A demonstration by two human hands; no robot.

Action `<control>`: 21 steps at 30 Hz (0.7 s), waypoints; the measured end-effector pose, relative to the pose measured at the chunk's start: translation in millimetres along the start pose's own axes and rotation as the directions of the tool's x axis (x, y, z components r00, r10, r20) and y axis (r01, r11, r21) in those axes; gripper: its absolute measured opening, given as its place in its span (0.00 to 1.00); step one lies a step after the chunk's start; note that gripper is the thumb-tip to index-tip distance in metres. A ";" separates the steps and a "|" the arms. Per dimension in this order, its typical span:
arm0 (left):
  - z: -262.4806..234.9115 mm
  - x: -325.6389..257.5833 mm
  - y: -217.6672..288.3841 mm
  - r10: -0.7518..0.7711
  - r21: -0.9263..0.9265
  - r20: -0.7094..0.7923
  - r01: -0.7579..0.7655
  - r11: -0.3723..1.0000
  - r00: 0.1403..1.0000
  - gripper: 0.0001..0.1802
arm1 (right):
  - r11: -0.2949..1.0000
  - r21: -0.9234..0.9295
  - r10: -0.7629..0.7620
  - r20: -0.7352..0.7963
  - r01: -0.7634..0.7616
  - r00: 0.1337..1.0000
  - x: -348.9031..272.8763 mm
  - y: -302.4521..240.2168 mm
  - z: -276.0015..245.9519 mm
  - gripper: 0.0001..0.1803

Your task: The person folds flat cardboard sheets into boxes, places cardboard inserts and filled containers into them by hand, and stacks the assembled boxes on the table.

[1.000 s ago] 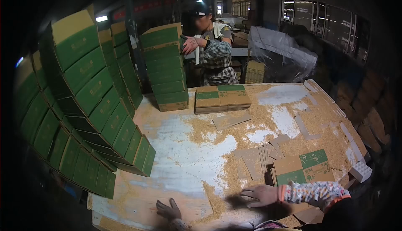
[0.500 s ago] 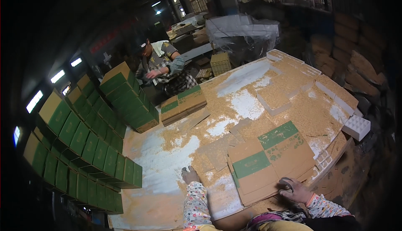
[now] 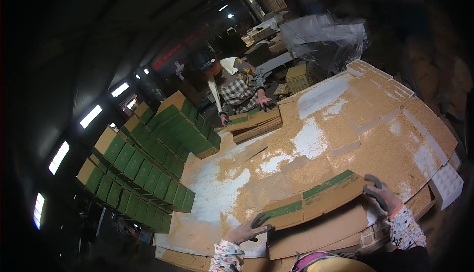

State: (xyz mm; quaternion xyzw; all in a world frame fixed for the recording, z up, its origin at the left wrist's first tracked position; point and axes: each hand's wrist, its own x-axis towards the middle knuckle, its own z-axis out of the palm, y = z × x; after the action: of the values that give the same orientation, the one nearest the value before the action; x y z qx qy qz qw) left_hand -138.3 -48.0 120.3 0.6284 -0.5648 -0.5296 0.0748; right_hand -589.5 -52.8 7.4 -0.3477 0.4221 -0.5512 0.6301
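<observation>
Green-and-tan boxes (image 3: 140,173) stand in leaning rows at the far left, stacked on the edge of the worktop (image 3: 316,138), with a second slanted stack (image 3: 185,129) just behind them. The worktop's surface is patchy, pale in places and covered with brown crumbly material elsewhere.

Nearer the lower edge, the left hand (image 3: 245,231), in a glove with dark fingertips, grips the left end of a flattened cardboard carton (image 3: 316,200), fingers curled over its edge. The carton is brown with a green band along its upper side, and it is lifted at a slant above a pile of similar flat cartons (image 3: 316,235) lying at the near rim of the worktop. A patterned sleeve covers the wrist.

Across the worktop, another person (image 3: 237,87) in a checked shirt leans over a low pile of flat cartons (image 3: 254,123), with both of that person's hands resting on it.

Further right, the right hand (image 3: 379,197), gloved the same way, clasps the carton's right end, fingers wrapped over the top edge. So both hands are closed on the one carton, one at each end.

Beyond the right hand, a white moulded tray (image 3: 447,184) sits at the worktop's right corner. Behind the far edge stands a bundle wrapped in clear plastic film (image 3: 326,37).
</observation>
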 end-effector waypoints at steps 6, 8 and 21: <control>-11.6 39.7 5.4 0.125 0.178 -0.214 -0.087 0.980 0.969 0.22 | 0.719 -0.527 -0.692 -0.492 0.453 0.528 53.0 -11.3 56.8 0.39; -18.8 43.5 2.7 0.107 -0.087 -0.295 -0.138 0.987 0.950 0.19 | 0.544 -0.686 -0.811 -0.282 0.484 0.512 45.4 -16.9 87.6 0.46; -75.2 106.7 4.0 0.298 0.312 -0.407 -0.175 0.934 0.863 0.26 | 0.396 -0.789 -0.814 -0.065 0.470 0.577 64.6 -9.0 95.0 0.40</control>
State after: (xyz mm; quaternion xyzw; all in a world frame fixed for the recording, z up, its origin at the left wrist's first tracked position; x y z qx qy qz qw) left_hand -105.6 -171.6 93.3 0.6629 -0.6711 -0.2769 0.1831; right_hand -503.9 -120.6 44.1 -0.5602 0.5522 -0.6146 0.0585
